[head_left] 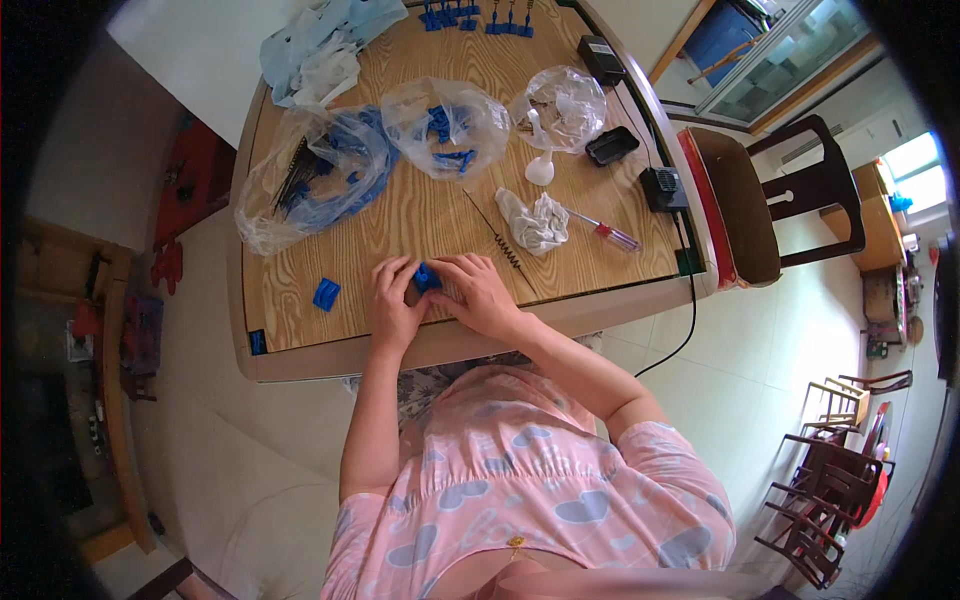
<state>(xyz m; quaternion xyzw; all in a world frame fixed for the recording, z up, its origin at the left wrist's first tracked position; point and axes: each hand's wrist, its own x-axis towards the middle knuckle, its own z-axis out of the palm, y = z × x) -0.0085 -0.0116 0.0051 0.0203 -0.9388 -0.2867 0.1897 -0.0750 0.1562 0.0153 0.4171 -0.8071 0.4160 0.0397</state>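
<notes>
Close to the table's near edge, a small blue plastic piece (426, 278) sits between my two hands. My left hand (394, 305) closes on its left side with curled fingers. From the right, my right hand (482, 293) grips the same piece, fingers bent over it; part of the piece is hidden. Another blue plastic piece (325, 294) lies on the wood to the left of my left hand. A dark coiled spring on a thin rod (507, 252) rests beyond my right hand, beside a crumpled white cloth (535, 222) and a screwdriver (612, 234) with a clear reddish handle.
Clear bags (340, 150) of blue parts and dark rods spread at the far left. Other open bags (482, 105) stand behind. A white bulb-shaped bottle (540, 168), a black tray (612, 146) and a black adapter with a cable (663, 189) lie right. A chair (815, 190) stands beyond.
</notes>
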